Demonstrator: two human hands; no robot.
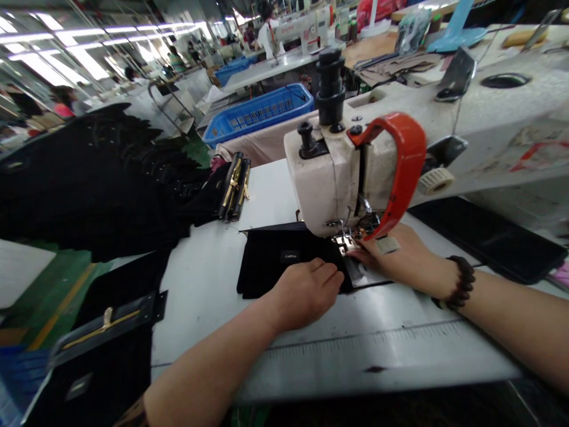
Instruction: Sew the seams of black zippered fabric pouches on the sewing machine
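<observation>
A black fabric piece (pixel 275 261) with a small label lies flat on the white table under the head of a cream sewing machine (pixel 329 184). My left hand (pixel 306 290) rests on the piece's near right edge, fingers curled and pressing it down. My right hand (pixel 395 258), with a dark bead bracelet on the wrist, lies just right of the presser foot (pixel 344 240) with its fingers on the fabric's edge at the needle. An orange guard (pixel 402 160) curves over the needle area.
A large pile of black pieces (pixel 98 178) fills the left; zippered ones with gold pulls (pixel 235 187) lie behind. A black zippered piece (pixel 106 323) hangs at the near left edge. Blue baskets (pixel 262 110) and other people at machines are further back. A dark mat (pixel 489 237) lies right.
</observation>
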